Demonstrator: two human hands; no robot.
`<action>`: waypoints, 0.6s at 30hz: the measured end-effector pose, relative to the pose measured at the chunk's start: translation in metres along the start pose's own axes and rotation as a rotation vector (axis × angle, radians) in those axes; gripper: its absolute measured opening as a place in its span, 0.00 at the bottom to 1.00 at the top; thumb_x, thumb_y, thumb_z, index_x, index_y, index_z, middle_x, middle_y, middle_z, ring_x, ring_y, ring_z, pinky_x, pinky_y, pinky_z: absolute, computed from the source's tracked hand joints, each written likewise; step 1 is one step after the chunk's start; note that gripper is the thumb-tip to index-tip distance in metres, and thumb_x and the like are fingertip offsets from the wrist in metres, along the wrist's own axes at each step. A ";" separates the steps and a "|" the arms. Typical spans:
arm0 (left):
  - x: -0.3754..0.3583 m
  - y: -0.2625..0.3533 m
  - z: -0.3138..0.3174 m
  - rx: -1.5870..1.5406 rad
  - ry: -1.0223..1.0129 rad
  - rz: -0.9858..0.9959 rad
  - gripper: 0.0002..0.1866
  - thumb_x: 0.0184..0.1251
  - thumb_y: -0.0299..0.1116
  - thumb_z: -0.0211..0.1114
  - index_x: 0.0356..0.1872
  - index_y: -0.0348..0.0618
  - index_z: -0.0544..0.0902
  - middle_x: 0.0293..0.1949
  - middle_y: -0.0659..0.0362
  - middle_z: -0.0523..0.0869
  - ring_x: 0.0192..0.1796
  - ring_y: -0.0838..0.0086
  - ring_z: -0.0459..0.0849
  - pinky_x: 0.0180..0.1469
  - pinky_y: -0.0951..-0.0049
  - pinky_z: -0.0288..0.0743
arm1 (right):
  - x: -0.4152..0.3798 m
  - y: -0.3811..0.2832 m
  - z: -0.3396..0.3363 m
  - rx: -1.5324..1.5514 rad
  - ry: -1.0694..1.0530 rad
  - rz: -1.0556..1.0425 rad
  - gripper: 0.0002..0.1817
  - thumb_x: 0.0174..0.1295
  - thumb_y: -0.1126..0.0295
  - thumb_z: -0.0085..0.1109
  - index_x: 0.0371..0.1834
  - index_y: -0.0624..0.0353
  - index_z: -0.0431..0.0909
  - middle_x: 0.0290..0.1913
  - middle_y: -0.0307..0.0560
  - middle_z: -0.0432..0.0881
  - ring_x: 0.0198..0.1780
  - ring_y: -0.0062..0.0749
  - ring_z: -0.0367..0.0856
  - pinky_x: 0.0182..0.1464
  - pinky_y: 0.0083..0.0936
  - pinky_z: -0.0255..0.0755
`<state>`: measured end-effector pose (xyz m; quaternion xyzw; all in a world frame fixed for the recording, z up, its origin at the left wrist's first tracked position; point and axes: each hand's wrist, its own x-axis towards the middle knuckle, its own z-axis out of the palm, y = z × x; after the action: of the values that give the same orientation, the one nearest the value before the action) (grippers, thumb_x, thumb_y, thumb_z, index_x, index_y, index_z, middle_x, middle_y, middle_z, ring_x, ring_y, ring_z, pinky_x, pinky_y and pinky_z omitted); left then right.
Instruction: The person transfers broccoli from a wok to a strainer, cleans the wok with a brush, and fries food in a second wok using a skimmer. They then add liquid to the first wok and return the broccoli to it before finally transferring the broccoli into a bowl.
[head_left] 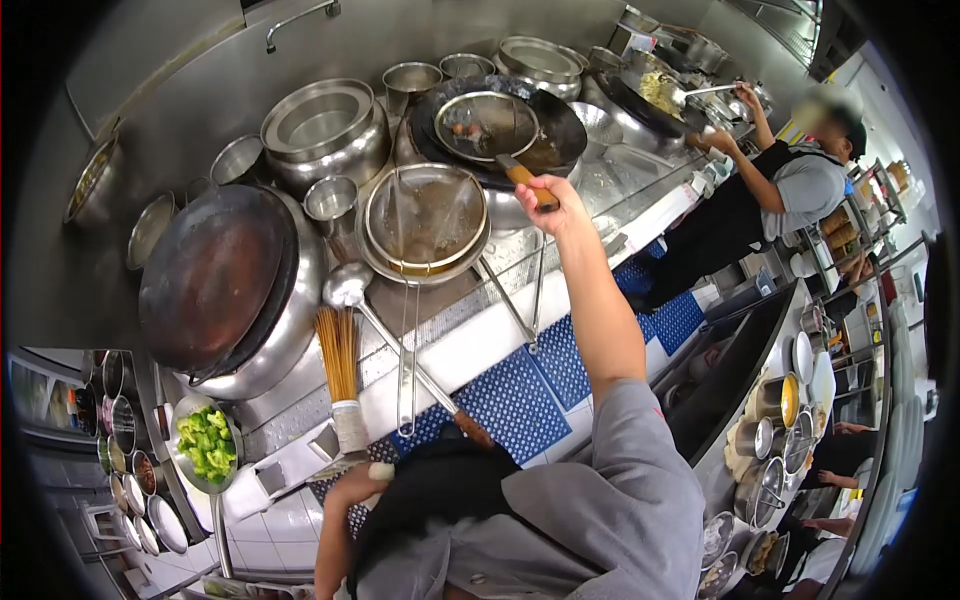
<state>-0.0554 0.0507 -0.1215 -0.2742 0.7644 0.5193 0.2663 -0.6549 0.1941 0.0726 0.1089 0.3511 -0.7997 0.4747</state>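
Note:
My right hand (555, 203) is closed around the wooden handle (528, 180) of a round, thin-rimmed strainer (487, 122). The strainer sits over a large dark wok (565, 135) and has a few reddish bits in it. Nearer me, a mesh strainer (428, 215) rests over a metal bowl. My left hand (355, 488) is low beside my apron, fingers curled. A pale object shows at its fingers, too small to name. Close to that hand lie a bamboo wok brush (337, 355) and a steel ladle (347, 287) with a wooden handle end.
A big dark wok (215, 280) stands at left. Broccoli (206, 443) fills a long-handled scoop below it. Steel pots (330, 125) line the back. At right, a co-worker (790, 180) works at another wok (640, 100). A counter with bowls (760, 490) runs behind me.

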 end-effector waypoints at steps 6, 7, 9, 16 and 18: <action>-0.094 0.049 -0.046 -0.362 -0.049 -0.005 0.24 0.42 0.37 0.76 0.43 0.39 0.84 0.37 0.58 0.87 0.40 0.73 0.84 0.45 0.72 0.78 | -0.027 0.014 0.018 0.094 -0.027 -0.087 0.13 0.57 0.79 0.54 0.44 0.75 0.68 0.32 0.53 0.77 0.26 0.33 0.79 0.25 0.21 0.80; -0.103 0.052 -0.050 -0.442 -0.018 0.023 0.25 0.41 0.35 0.76 0.45 0.38 0.83 0.37 0.57 0.87 0.40 0.73 0.85 0.45 0.72 0.79 | -0.035 0.021 0.027 0.016 0.054 -0.139 0.13 0.57 0.78 0.55 0.44 0.74 0.68 0.32 0.53 0.77 0.26 0.32 0.79 0.26 0.20 0.80; -0.106 0.051 -0.061 -0.687 0.015 0.127 0.29 0.40 0.33 0.77 0.48 0.36 0.81 0.38 0.55 0.87 0.38 0.70 0.86 0.43 0.71 0.81 | -0.052 0.037 0.029 -0.040 -0.002 -0.151 0.13 0.58 0.78 0.55 0.45 0.73 0.68 0.32 0.52 0.78 0.26 0.31 0.79 0.25 0.19 0.79; -0.055 0.171 -0.094 -1.567 -0.427 0.742 0.44 0.67 0.71 0.46 0.63 0.36 0.74 0.59 0.30 0.76 0.63 0.40 0.75 0.67 0.45 0.68 | -0.167 0.150 0.023 -0.117 -0.062 -0.147 0.17 0.61 0.72 0.57 0.51 0.66 0.68 0.32 0.50 0.80 0.23 0.27 0.77 0.20 0.20 0.75; -0.049 0.232 -0.103 -1.556 -0.484 0.633 0.44 0.68 0.72 0.40 0.63 0.39 0.74 0.65 0.29 0.70 0.66 0.37 0.71 0.71 0.44 0.61 | -0.174 0.186 0.016 -0.107 -0.101 -0.138 0.18 0.59 0.72 0.58 0.51 0.64 0.69 0.33 0.50 0.81 0.24 0.29 0.78 0.21 0.22 0.75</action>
<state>-0.1946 0.0332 0.0954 -0.0351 0.1555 0.9872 0.0017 -0.4055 0.2462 0.0873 0.0185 0.3757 -0.8151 0.4406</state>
